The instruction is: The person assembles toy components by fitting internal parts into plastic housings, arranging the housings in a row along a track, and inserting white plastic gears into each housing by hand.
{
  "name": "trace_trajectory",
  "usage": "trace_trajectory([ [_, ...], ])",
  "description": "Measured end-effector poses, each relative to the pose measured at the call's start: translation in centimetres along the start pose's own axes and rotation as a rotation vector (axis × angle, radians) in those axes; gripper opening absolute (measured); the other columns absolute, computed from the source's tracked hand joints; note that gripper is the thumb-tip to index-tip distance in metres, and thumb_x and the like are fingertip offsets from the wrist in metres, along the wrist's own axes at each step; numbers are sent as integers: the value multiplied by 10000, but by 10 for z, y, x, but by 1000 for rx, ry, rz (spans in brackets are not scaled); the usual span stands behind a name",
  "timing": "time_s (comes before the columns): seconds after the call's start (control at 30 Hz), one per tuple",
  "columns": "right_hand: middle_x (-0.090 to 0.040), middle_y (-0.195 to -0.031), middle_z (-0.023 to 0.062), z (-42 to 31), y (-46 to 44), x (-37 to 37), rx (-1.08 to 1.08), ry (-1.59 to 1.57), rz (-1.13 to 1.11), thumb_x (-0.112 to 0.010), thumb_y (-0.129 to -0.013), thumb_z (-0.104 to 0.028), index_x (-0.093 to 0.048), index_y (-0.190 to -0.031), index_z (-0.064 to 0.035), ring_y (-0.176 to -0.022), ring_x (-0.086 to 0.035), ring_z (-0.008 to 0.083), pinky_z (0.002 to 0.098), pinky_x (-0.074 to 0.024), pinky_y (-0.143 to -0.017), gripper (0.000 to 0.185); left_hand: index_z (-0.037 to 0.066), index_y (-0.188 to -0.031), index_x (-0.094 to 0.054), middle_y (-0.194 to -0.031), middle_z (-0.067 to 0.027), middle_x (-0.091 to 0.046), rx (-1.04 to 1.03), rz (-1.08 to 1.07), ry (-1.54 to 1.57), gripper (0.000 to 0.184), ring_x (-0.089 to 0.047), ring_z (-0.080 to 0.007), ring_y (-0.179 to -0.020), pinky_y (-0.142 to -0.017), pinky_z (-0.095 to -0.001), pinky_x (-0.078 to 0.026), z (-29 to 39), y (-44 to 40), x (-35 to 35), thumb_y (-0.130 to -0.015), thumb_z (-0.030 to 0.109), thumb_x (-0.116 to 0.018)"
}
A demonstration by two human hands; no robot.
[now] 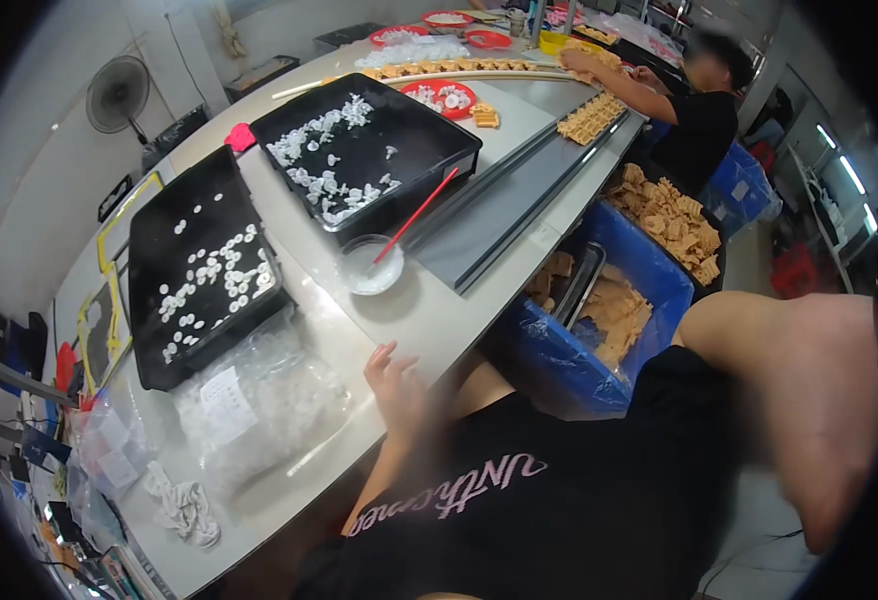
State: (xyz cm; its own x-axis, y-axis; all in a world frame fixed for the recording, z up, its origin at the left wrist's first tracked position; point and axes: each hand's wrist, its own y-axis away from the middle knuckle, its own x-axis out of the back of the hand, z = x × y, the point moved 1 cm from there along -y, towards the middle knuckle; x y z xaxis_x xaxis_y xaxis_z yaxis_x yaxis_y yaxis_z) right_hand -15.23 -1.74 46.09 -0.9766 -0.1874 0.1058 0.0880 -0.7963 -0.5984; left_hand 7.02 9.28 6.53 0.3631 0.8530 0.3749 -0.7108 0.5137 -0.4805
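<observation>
My left hand (396,388) is over the near edge of the white table (414,325), its fingers apart and partly bent, with nothing in them. Whether it touches the tabletop I cannot tell. Beyond it stands a white bowl (371,270) of pale material with a red stick (417,215) leaning in it. On the right side my bare right arm (809,370) is bent close to the camera and blurred, and my right hand does not show. To the left of my left hand lies a clear plastic bag (259,400) of whitish parts with a paper label.
Black trays hold white discs (224,270) and small white parts (319,150). A grey rail channel (519,200) runs toward a co-worker (694,120) handling tan pieces. A blue bin (599,390) with tan pieces stands beside the table. A crumpled white cloth (184,505) lies at the near left.
</observation>
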Motion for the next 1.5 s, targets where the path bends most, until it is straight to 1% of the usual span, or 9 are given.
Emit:
trace_trajectory([
  [0.3, -574, -1174, 137, 14, 62, -4, 44, 30, 33, -598, -860, 0, -632, -1018, 14, -1041, -580, 225, 325, -474, -883, 162, 52, -940, -643, -1254, -200, -492, -34, 6, -128, 223, -424, -386, -1242, -1013, -472, -373, -1, -2, -8, -740, -4, -564],
  [0.4, -576, -1173, 137, 17, 81, -12, -22, 22, 56, -593, -863, 1, -632, -1019, 16, -1039, -582, 222, 321, -474, -879, 162, 66, -958, -642, -1237, -189, -517, -53, -7, -207, 244, -426, -382, -1241, -988, -471, -397, 4, -4, -7, -739, -9, -564],
  [0.6, -579, -1171, 137, 27, 100, -11, -78, 29, 83, -584, -869, 3, -631, -1021, 21, -1034, -586, 216, 314, -476, -871, 160, 60, -961, -634, -1249, -176, -521, -24, -7, -218, 237, -426, -380, -1240, -981, -461, -402, 2, -3, -10, -749, -14, -558],
  [0.7, -581, -1170, 137, 33, 105, -6, -92, 36, 83, -579, -871, 4, -631, -1021, 23, -1031, -588, 214, 311, -477, -867, 159, 51, -962, -632, -1250, -180, -520, 67, 2, -120, 236, -427, -370, -1244, -979, -451, -399, 10, -6, -8, -751, -18, -553],
  [0.8, -583, -1169, 137, 35, 107, -3, -78, 55, 60, -575, -874, 5, -630, -1022, 25, -1029, -591, 211, 307, -478, -863, 159, 40, -966, -631, -1250, -182, -520, 37, -47, -195, 238, -424, -359, -1252, -983, -442, -393, -4, -5, -3, -750, -18, -552],
  [0.93, -585, -1167, 137, 38, 106, 5, -67, 102, 19, -569, -878, 6, -630, -1023, 28, -1026, -593, 207, 302, -479, -858, 159, 26, -953, -633, -1275, -190, -493, 102, -25, -96, 215, -400, -351, -1276, -1009, -446, -370, 4, -5, -5, -767, -19, -535],
  [1.2, -590, -1165, 137, 50, 112, 14, -92, 164, 10, -557, -885, 9, -628, -1025, 33, -1020, -599, 200, 293, -481, -848, 159, 17, -946, -633, -1300, -188, -465, 83, -63, -123, 215, -384, -354, -1284, -1016, -444, -355, 1, -3, -10, -765, -26, -524],
  [1.37, -593, -1163, 136, 60, 143, 12, -304, 274, 10, -549, -890, 10, -628, -1026, 37, -1016, -602, 195, 287, -483, -841, 159, 17, -950, -634, -1295, -180, -468, 112, -82, -153, 223, -379, -359, -1285, -1017, -448, -349, 9, -8, -8, -765, -33, -520],
  [1.5, -596, -1162, 136, 63, 218, 16, -764, 386, -128, -543, -894, 12, -627, -1027, 40, -1013, -605, 191, 283, -484, -836, 160, 14, -951, -633, -1297, -177, -468, 93, -79, -235, 222, -366, -372, -1286, -1023, -466, -340, 5, -7, -8, -766, -34, -520],
])
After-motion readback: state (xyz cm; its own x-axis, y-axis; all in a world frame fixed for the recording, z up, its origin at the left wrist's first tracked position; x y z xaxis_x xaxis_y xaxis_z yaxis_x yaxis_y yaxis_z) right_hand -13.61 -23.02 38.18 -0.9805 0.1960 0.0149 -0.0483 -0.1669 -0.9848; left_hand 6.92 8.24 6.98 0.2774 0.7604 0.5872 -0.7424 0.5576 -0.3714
